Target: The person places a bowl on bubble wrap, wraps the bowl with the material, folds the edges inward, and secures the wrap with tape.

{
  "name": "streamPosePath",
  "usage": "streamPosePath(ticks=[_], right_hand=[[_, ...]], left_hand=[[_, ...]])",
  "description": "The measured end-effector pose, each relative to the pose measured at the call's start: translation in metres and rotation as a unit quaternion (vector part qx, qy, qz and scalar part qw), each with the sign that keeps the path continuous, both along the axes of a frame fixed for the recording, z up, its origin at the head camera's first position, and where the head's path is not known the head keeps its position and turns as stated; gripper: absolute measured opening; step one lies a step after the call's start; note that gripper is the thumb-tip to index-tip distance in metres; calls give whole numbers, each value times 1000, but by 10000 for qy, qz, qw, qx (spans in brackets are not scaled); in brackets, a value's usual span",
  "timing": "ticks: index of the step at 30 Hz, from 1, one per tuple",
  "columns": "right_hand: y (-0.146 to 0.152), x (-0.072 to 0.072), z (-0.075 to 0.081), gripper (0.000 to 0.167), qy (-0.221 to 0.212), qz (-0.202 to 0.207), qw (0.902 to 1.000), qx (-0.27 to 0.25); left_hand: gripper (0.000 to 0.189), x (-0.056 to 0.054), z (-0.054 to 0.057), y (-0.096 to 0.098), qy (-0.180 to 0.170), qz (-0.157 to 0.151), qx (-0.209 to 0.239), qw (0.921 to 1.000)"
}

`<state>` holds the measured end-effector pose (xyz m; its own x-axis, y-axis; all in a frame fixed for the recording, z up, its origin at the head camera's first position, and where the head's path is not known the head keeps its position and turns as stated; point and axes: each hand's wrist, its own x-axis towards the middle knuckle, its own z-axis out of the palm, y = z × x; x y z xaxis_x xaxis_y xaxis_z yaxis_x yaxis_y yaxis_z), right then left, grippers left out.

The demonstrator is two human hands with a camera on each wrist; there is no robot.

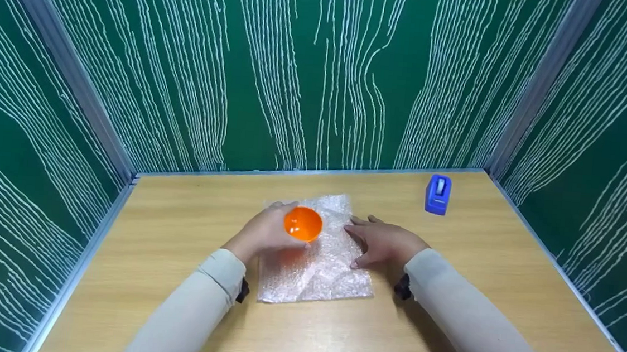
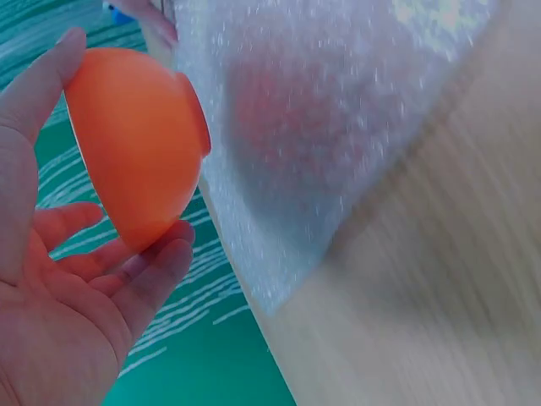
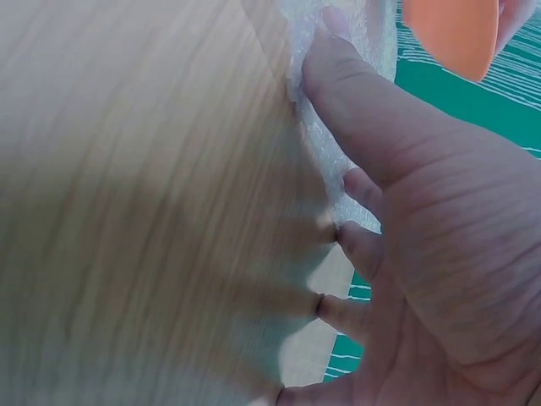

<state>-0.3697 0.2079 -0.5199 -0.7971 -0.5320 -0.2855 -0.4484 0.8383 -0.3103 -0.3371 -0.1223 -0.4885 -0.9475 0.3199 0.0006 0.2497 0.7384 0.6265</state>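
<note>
Left wrist view: thumb and fingers of the left hand grip an orange bowl from opposite sides at its rim, the bowl tilted and its foot turned toward a sheet of bubble wrap. Seen from the head, the bowl is over the left, far part of the wrap, its mouth facing up; an orange reflection shows on the wrap on the near side of it. On the right, the right hand has its fingers and thumb spread wide, holding nothing; the thumb rests on the wrap and the fingertips lie along its right edge. Pale sleeves cover both forearms. The wrap lies flat on a wooden table. Toward the far right stands a blue tape dispenser, well apart from the hands. Beyond the table rise green walls with pale wavy lines, and grey posts at the corners.
</note>
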Motion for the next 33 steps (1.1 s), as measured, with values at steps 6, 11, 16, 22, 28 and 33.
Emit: streamPosePath(ticks=[6,11,16,22,28,33], right_hand=[[1,-1,-1,104,-120,-132,9998,-67],[2,-1,-1,104,-156,-187,9996,-104],[1,0,-1,104,-278,-334,9989,-153],[0,-1,-1,103,-374,-406,9983,-201],[0,-1,-1,103,-272,-258,9991,-184],[0,0,-1,103,-290,-357,9988,-169]], left_hand=[[116,1,-5,14,-18,-160,-127,9998],[113,2,-7,22,-137,-342,-84,9993],[115,2,-11,22,-318,-236,-115,9991],[120,3,-14,16,-425,-132,-81,9990],[119,2,-16,8,-442,-49,122,9989],[96,1,-17,4,-465,-214,295,9983]])
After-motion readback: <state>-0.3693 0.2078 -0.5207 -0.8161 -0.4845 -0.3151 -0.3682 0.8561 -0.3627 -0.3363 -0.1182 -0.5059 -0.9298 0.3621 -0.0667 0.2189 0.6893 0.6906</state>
